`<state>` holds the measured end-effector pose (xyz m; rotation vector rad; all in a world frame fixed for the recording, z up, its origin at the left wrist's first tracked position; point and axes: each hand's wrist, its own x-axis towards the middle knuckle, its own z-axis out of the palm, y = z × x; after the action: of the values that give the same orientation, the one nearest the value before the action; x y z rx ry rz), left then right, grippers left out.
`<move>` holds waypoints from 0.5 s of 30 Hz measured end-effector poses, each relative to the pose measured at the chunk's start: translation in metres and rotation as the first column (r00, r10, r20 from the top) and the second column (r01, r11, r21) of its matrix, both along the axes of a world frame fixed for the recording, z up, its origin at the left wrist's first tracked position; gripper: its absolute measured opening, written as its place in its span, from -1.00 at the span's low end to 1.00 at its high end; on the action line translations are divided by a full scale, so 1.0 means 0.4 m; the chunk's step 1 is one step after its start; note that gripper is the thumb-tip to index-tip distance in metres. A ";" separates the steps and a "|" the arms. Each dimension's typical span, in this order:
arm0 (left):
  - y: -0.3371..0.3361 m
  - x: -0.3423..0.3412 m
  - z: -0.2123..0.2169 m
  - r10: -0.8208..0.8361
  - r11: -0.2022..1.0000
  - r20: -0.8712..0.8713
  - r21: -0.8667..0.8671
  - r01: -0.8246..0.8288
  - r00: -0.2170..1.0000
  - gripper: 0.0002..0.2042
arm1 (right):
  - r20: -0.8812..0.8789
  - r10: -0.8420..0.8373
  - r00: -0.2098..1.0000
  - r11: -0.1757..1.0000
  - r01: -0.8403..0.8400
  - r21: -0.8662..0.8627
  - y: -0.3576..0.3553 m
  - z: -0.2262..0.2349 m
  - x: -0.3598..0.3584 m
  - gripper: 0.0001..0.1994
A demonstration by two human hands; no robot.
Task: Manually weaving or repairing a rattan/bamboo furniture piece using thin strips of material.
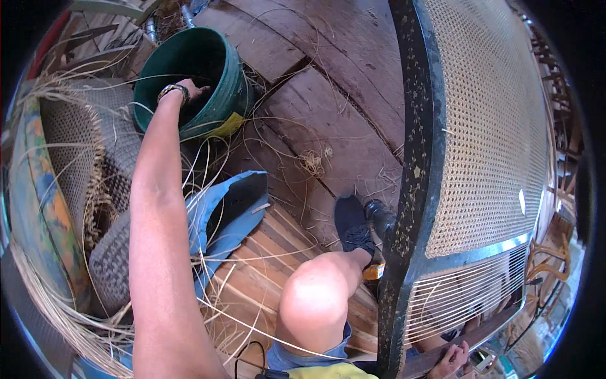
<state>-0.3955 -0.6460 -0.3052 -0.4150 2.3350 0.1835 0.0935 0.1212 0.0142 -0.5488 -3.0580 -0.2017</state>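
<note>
My left hand [191, 92] reaches over the rim into a green bucket [233, 88], a beaded bracelet [174, 92] on its wrist. Most of its fingers are lost in the dark inside, so what they touch is hidden. On my right stands a black-framed cane panel [489, 126], finely woven above, with bare parallel strands [464, 297] across its lower part. My right hand [449, 361] is at the bottom edge, by the panel's lower dark wooden rail [495, 328]. Its fingers are curled, and whatever they grip cannot be made out.
Loose cane strands [69, 328] trail along the left, beside rolled woven matting [113, 252]. A cut blue plastic container [237, 221] lies near striped wooden boards [271, 246]. A tangle of cane [311, 163] rests on the plank floor [315, 107]. My dark shoe [353, 221] is close to the panel.
</note>
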 end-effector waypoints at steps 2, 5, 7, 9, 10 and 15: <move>-0.041 -0.012 -0.062 -0.001 1.000 -0.049 0.011 0.001 0.999 -0.32 | 0.018 -0.035 0.999 0.996 0.033 0.085 -0.015 -0.004 -0.002 -0.70; -0.028 -0.021 -0.129 -0.056 0.993 -0.254 -0.112 0.028 0.966 -0.42 | -0.024 -0.184 0.983 0.980 0.185 0.074 0.014 -0.021 0.031 -0.68; -0.013 -0.022 -0.133 -0.036 0.998 -0.225 -0.063 0.023 0.974 -0.43 | -0.005 -0.152 0.988 0.978 0.151 0.142 0.015 -0.011 0.036 -0.64; -0.006 -0.026 -0.132 0.016 1.000 -0.174 0.014 -0.014 0.985 -0.43 | 0.004 -0.186 0.982 0.975 0.184 0.126 0.018 -0.015 0.042 -0.64; -0.001 -0.028 -0.132 0.043 0.998 -0.150 0.051 -0.036 0.988 -0.44 | -0.027 -0.239 0.971 0.969 0.240 0.052 0.018 -0.014 0.046 -0.63; -0.004 0.016 -0.147 0.157 0.962 -0.078 0.237 -0.135 0.984 -0.45 | 0.073 -0.207 0.976 0.974 0.198 0.107 -0.018 0.007 0.000 -0.63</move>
<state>-0.3891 -0.6477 -0.3642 -0.4710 2.3425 0.5528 0.0936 0.1141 0.0170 -0.8676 -3.0465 -0.3891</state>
